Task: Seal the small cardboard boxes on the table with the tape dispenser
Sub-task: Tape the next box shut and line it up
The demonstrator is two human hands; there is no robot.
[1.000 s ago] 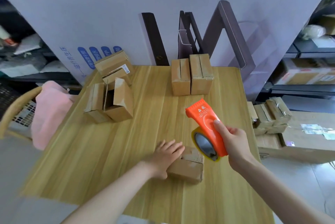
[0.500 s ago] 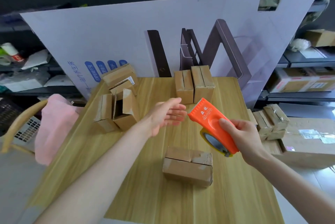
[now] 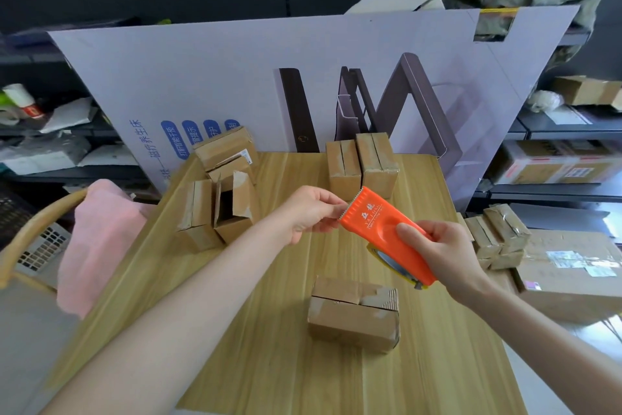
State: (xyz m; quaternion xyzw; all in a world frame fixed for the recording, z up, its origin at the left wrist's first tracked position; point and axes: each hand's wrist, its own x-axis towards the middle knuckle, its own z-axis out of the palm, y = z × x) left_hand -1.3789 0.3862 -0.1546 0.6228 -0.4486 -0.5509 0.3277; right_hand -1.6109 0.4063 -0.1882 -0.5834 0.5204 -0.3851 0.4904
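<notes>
My right hand grips the orange tape dispenser above the middle of the wooden table. My left hand pinches at the dispenser's toothed front edge, fingers closed there; the tape end itself is too small to make out. Below the dispenser a small cardboard box lies on the table with its flaps closed. Two boxes stand side by side at the table's back. Several more boxes are piled at the back left, one of them lying open.
A large printed cardboard sheet stands behind the table. A chair with a pink cloth is at the left. Taped boxes and a big carton sit on the floor to the right, with shelves beyond.
My left hand left the near box, rose and reached the dispenser's front edge. My right hand lifted the dispenser slightly toward the table's middle. The view tilted up.
</notes>
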